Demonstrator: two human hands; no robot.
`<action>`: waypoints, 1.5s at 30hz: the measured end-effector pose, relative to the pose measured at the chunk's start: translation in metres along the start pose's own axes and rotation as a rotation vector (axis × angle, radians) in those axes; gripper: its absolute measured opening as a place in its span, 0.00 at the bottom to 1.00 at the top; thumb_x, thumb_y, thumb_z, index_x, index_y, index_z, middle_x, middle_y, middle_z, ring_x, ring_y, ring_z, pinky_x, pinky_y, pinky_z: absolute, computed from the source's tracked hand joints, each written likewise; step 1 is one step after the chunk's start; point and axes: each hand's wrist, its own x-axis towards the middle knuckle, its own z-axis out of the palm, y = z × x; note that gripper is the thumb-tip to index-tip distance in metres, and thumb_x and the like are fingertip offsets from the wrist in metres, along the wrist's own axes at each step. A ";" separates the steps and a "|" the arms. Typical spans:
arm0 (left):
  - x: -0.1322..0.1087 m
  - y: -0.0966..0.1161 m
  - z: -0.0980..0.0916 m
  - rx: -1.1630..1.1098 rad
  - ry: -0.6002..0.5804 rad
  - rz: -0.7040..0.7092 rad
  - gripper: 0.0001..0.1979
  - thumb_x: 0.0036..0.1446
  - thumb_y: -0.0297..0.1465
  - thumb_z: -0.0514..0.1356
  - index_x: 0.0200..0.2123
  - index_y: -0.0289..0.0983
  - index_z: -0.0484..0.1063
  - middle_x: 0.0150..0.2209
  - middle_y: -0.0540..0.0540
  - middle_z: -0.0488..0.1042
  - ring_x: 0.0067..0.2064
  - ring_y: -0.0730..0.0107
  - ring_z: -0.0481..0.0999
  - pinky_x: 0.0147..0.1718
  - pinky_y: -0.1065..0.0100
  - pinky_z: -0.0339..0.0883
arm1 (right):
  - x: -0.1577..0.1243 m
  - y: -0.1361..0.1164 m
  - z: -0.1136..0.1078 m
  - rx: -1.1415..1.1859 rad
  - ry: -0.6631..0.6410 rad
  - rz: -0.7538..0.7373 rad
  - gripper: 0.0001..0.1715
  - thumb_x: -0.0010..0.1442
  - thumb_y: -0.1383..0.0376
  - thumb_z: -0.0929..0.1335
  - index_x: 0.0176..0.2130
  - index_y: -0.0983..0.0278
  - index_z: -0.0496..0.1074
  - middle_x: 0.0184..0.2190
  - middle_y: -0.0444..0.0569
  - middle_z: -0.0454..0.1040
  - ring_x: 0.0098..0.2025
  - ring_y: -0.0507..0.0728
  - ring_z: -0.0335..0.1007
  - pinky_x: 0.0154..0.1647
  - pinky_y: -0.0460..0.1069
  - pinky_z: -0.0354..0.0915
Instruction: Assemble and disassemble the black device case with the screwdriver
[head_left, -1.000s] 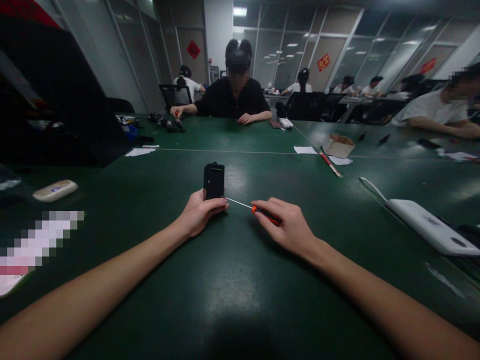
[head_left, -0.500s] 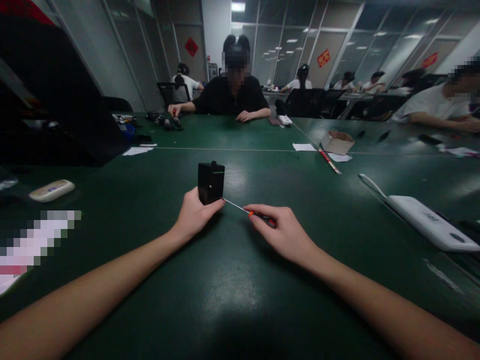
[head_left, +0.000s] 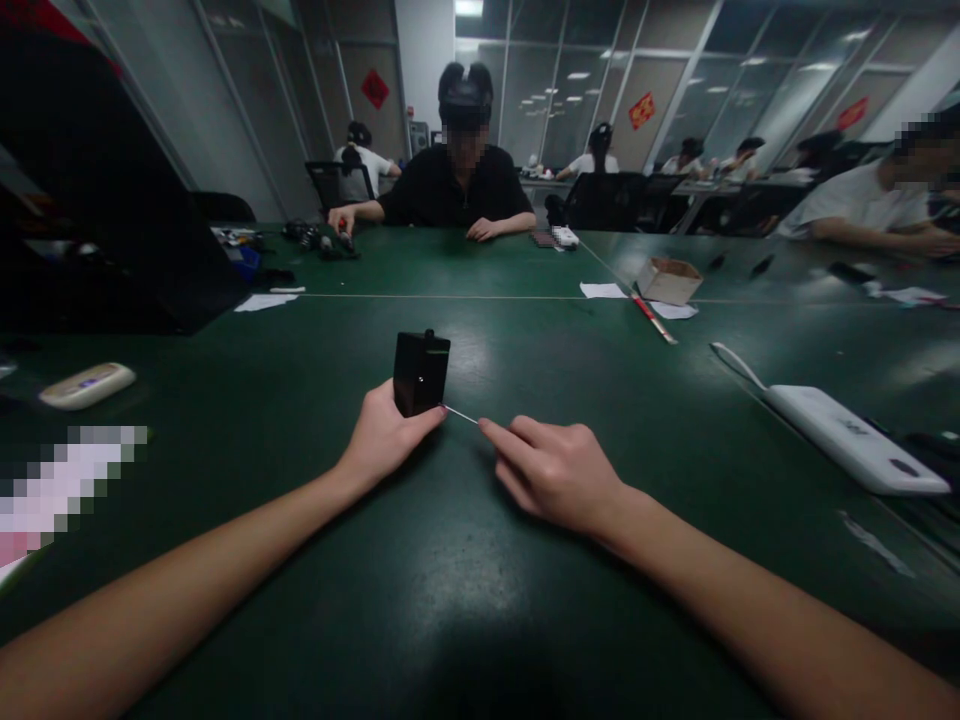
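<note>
A small black box (head_left: 422, 372) with a little knob on top stands upright in my left hand (head_left: 384, 430), whose thumb lies along its lower front edge. My right hand (head_left: 559, 468) is closed around a screwdriver (head_left: 462, 413). Only the thin metal shaft shows, pointing left with its tip at the box's lower right corner beside my left thumb. The handle is hidden under my right fingers.
On the green table (head_left: 315, 600), a white power bank (head_left: 847, 432) with a cable lies right and a pale oval case (head_left: 88, 385) left. Farther back are a cardboard box (head_left: 669, 282) and a red-and-white strip (head_left: 652, 318). A person (head_left: 457, 190) sits opposite.
My right hand has rolled over, so its fingers now cover the screwdriver's orange and black handle. The black box is turned slightly, and the whole view has shifted a little.
</note>
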 end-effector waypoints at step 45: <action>0.004 -0.007 -0.005 0.066 0.080 0.005 0.19 0.46 0.41 0.68 0.35 0.32 0.73 0.32 0.45 0.75 0.34 0.62 0.73 0.31 0.65 0.65 | 0.010 -0.004 -0.002 0.685 0.046 0.499 0.15 0.65 0.60 0.65 0.40 0.65 0.79 0.33 0.48 0.80 0.37 0.55 0.76 0.42 0.50 0.66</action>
